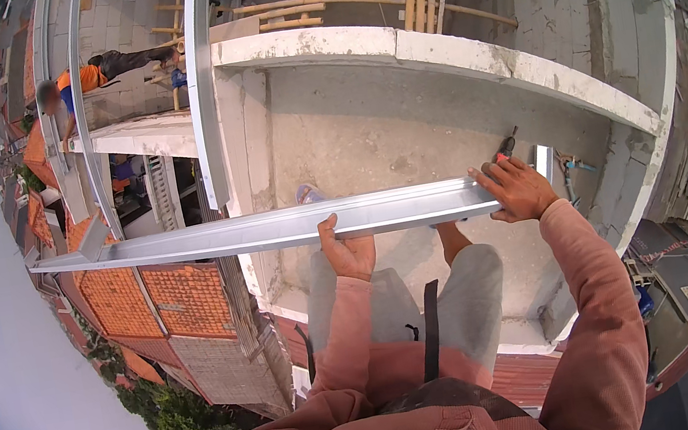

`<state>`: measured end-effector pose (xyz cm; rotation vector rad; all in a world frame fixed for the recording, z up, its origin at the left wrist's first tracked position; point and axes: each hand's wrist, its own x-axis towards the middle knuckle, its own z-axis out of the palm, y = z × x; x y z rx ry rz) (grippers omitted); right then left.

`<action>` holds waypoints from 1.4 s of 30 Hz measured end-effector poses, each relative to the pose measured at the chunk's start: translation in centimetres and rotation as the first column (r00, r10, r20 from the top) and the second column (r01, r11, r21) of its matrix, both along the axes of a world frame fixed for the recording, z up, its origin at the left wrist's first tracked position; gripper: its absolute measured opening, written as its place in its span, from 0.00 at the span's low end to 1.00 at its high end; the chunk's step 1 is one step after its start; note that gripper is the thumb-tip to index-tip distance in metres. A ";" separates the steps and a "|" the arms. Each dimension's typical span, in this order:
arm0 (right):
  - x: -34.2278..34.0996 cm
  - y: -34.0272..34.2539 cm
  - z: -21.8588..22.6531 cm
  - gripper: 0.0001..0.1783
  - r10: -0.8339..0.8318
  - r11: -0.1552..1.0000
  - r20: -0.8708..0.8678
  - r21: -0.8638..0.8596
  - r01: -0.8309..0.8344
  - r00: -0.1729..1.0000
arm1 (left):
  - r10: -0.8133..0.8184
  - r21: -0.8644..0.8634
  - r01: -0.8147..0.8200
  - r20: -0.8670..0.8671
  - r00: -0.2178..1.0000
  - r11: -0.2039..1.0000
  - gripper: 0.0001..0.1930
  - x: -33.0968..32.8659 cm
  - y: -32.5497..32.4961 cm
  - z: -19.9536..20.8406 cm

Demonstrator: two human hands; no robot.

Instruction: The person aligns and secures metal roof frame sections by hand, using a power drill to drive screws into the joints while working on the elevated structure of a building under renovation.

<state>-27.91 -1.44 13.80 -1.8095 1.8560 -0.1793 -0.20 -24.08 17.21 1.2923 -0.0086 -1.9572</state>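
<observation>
A long silvery metal channel (414, 204) lies across in front of me, reaching from my right side out over the far left. My left hand (349, 250) supports it from below near its middle, thumb up over the near edge and the other fingers hidden behind it. At the channel's right end, my right hand (520, 189) grips over the top with its fingers curled on the edge. Just beyond that hand, a red and black power tool (506, 144) shows in part; I cannot tell what it rests on.
White block walls (518, 66) border the concrete floor (376, 133) below. An upright metal channel (202, 84) stands at left. Bamboo scaffolding (311, 4) fills the back. A person in an orange and blue shirt (84, 79) is at the far left, above tiled roofs (187, 303).
</observation>
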 end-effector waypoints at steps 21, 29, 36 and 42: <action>-23.0 22.3 -1.8 0.69 0.001 0.971 -0.012 0.241 0.002 1.000 | -0.172 0.164 0.221 -0.270 0.947 0.961 0.25 -21.3 19.7 -2.1; -27.9 26.3 0.1 0.68 0.075 0.981 -0.070 0.183 -0.061 0.995 | -0.176 0.166 0.205 -0.174 0.969 0.965 0.28 -23.5 25.9 -2.2; -30.8 18.4 0.1 0.52 0.201 0.968 -0.024 0.161 -0.194 0.979 | -0.131 0.160 0.136 -0.040 0.991 0.978 0.34 -22.1 24.1 -5.6; -36.1 18.3 -0.5 0.49 0.217 0.942 -0.075 0.276 -0.189 0.973 | -0.151 0.200 0.156 -0.041 0.988 0.967 0.34 -27.9 24.8 -7.8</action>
